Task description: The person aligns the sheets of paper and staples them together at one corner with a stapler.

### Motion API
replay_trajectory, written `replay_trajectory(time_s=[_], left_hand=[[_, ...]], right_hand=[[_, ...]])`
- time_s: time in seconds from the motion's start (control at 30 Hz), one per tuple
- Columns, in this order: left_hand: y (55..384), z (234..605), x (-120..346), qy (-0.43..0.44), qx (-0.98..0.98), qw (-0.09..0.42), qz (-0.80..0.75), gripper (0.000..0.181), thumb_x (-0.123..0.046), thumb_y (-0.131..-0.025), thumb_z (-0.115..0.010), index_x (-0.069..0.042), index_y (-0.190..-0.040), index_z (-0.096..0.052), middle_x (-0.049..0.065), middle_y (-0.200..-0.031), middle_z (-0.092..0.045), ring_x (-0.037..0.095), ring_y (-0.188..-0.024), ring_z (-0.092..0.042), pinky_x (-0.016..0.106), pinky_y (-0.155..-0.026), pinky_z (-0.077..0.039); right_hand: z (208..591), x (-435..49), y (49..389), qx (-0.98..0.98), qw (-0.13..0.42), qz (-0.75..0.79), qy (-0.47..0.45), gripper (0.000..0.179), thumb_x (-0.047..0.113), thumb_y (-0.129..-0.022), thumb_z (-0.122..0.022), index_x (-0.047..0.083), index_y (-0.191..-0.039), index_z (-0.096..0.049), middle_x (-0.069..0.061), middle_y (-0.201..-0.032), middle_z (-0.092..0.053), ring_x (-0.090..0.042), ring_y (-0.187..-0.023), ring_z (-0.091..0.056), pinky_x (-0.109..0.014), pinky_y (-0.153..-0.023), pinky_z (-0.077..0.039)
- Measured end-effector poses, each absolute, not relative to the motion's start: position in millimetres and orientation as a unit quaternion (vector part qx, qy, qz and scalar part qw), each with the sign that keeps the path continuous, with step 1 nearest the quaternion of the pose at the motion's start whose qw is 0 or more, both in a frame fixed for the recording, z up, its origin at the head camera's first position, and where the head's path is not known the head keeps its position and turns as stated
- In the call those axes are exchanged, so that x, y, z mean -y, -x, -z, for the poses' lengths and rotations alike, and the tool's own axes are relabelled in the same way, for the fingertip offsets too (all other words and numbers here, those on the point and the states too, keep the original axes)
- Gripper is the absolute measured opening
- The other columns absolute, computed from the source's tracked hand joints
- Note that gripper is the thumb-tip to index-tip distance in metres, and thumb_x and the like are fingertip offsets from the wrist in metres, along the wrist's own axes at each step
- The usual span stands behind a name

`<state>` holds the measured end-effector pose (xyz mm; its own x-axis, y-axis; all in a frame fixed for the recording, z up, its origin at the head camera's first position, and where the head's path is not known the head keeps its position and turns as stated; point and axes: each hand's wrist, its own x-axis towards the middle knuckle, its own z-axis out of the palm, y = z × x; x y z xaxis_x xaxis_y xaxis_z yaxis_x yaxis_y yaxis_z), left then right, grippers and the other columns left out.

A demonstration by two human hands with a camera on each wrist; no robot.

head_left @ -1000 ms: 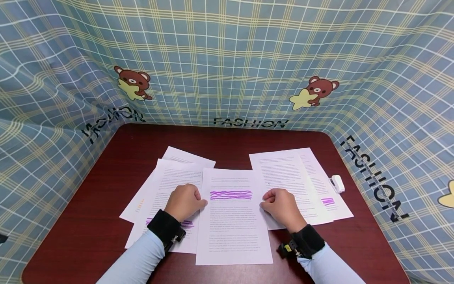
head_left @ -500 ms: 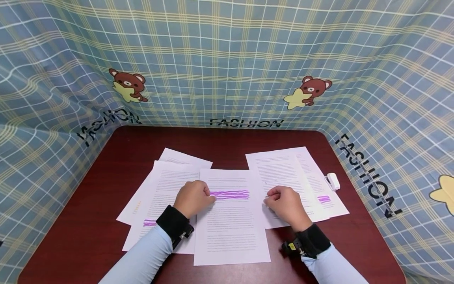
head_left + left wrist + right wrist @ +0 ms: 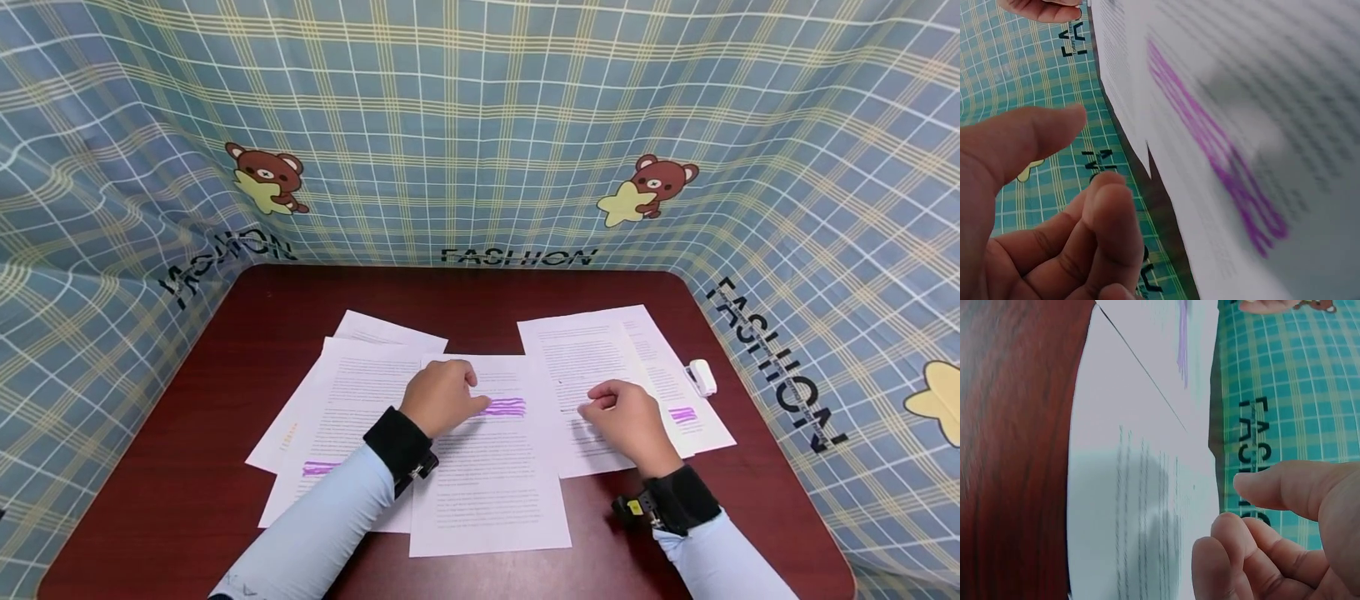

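My left hand [image 3: 442, 397] hovers over the upper part of the middle printed sheet [image 3: 498, 492], covering part of its purple scribbled band [image 3: 504, 407]. Thumb and loosely bent fingers stand apart with nothing between them in the left wrist view, where the purple marks [image 3: 1210, 144] lie to the right. Above the right-hand printed sheet [image 3: 573, 358] is my right hand [image 3: 628, 423], its fingers slightly curled. The right wrist view shows a gap between its thumb [image 3: 1279, 484] and fingers, with a shadow on the paper beside them.
Two overlapping sheets [image 3: 360, 387] lie at left, the upper one marked purple. Under the right-hand sheet, another page [image 3: 701, 437] with a purple mark sticks out. A small white stapler-like object [image 3: 702, 377] sits by its edge. Plaid cloth [image 3: 480, 150] walls the dark red table [image 3: 480, 300].
My left hand has moved right, from the middle sheet's left edge to over its purple band. The right hand has shifted right, off that sheet's right edge. The head view has shifted slightly.
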<state>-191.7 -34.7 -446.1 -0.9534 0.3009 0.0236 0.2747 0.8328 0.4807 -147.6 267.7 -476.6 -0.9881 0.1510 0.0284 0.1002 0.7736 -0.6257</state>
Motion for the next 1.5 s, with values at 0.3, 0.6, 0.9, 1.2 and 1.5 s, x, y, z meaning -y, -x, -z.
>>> replay_trajectory(time_s=[0.3,0.6,0.9,1.2,1.5], left_hand=[[209,442,5,-0.166,-0.963,0.044,-0.206,0.047,-0.049,-0.083,-0.083,-0.014,-0.113,-0.073,-0.003,-0.085,-0.072,0.015,-0.074,-0.06,0.035,-0.065,-0.049],[224,449,-19,-0.179,-0.972,0.018,-0.152,0.062,-0.058,-0.08,-0.082,-0.015,-0.124,-0.072,0.002,-0.101,-0.067,0.021,-0.091,-0.064,0.042,-0.08,-0.054],[235,451,-41,-0.185,-0.975,0.006,-0.125,0.063,-0.062,-0.077,-0.082,-0.015,-0.119,-0.073,0.005,-0.102,-0.065,0.026,-0.095,-0.061,0.044,-0.082,-0.052],[248,460,-66,-0.184,-0.978,0.01,-0.094,0.067,-0.069,-0.076,-0.08,-0.011,-0.11,-0.074,0.01,-0.112,-0.062,0.027,-0.105,-0.055,0.046,-0.089,-0.048],[258,473,-81,-0.182,-0.979,0.025,-0.084,0.06,-0.074,-0.075,-0.077,-0.015,-0.086,-0.069,0.011,-0.116,-0.057,0.028,-0.106,-0.048,0.046,-0.089,-0.043]], right_hand=[[472,-291,146,0.942,0.064,-0.319,0.077,0.032,0.03,-0.086,-0.082,0.005,-0.104,-0.074,-0.008,-0.085,-0.07,-0.023,-0.079,-0.062,-0.034,-0.068,-0.045],[469,-311,145,0.945,0.075,-0.301,0.105,0.035,0.033,-0.087,-0.081,0.005,-0.107,-0.074,-0.012,-0.091,-0.072,-0.024,-0.079,-0.062,-0.034,-0.067,-0.043],[471,-333,144,0.945,0.068,-0.285,0.143,0.043,0.037,-0.089,-0.078,0.003,-0.115,-0.072,-0.016,-0.101,-0.072,-0.028,-0.086,-0.064,-0.036,-0.07,-0.044],[474,-349,143,0.945,0.031,-0.277,0.173,0.056,0.044,-0.09,-0.075,0.001,-0.126,-0.067,-0.022,-0.117,-0.069,-0.035,-0.101,-0.062,-0.047,-0.081,-0.05],[477,-358,143,0.945,0.009,-0.269,0.185,0.062,0.045,-0.09,-0.075,-0.001,-0.131,-0.064,-0.027,-0.126,-0.066,-0.038,-0.108,-0.062,-0.054,-0.088,-0.049]])
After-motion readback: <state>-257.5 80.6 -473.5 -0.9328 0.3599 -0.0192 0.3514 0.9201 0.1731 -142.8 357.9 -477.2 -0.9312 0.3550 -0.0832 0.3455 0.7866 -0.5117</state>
